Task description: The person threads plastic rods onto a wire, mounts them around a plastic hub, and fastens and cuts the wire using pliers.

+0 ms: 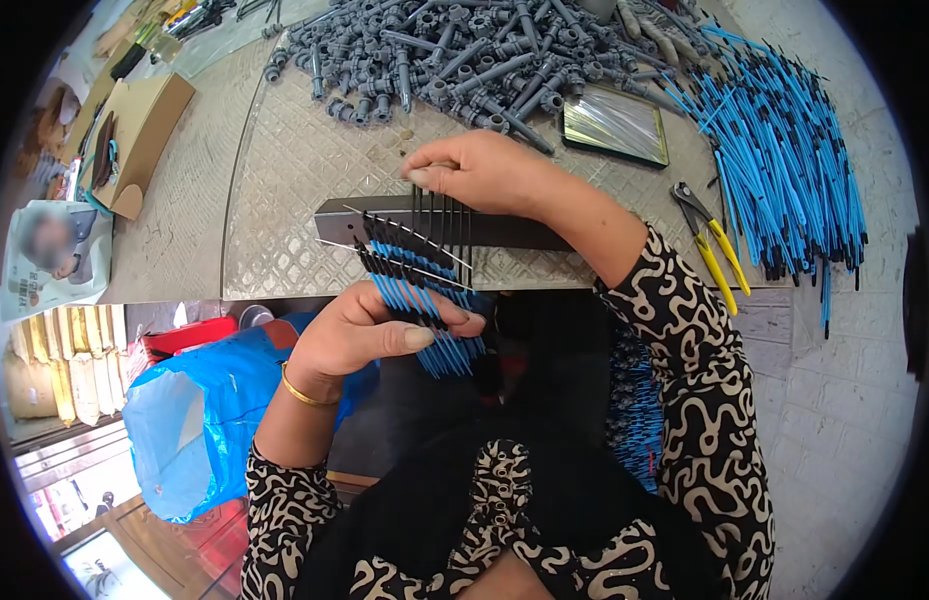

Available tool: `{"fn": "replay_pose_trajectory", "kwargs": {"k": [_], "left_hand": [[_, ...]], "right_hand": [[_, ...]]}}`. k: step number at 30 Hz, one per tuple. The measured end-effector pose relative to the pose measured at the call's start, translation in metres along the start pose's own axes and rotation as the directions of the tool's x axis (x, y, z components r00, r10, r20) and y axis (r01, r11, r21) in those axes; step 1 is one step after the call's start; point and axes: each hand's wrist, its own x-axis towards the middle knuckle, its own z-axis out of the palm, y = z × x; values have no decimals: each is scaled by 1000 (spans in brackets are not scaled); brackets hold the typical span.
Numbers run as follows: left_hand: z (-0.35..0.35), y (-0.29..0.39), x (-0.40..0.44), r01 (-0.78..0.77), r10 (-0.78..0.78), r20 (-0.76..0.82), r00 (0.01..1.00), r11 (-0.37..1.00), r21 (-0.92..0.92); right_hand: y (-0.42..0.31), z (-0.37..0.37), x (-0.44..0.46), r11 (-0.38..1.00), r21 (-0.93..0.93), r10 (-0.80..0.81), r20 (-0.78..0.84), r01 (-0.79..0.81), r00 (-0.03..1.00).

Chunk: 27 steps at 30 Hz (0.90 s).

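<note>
My left hand (359,335), with a gold bangle on its wrist, is wrapped round a bundle of blue sticks with black ends (419,295). Thin silver wires (434,268) run crosswise through the bundle. Beyond it, my right hand (474,170) is closed at the upper ends of several thin black rods (442,215); its fingertips are partly hidden. These rods stand in front of a dark metal bar (519,230) lying along the table's near edge, and their lower ends reach the bundle.
Grey plastic fittings (444,60) are heaped at the back. A tray of thin metal wires (614,125) and yellow-handled pliers (709,240) lie to the right, beside a pile of blue sticks (779,150). A cardboard box (149,130) stands left, above a blue bag (229,410).
</note>
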Motion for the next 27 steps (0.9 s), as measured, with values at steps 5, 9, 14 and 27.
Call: {"fn": "replay_pose_trajectory", "kwargs": {"k": [5,9,14,27], "left_hand": [[2,-1,-6,-42,43,1,999,998,44],[-1,0,-7,-28,28,-7,1000,999,27],[-7,0,-7,-33,33,34,999,999,1],[74,-4,-70,370,-374,13,927,921,126]], "right_hand": [[-1,-8,-12,965,-263,-29,-50,15,998],[-13,-17,-26,854,-481,-165,106,196,981],[-9,-35,-27,610,-534,-415,413,585,811],[-55,28,-124,378,-704,-321,509,601,799]]}}
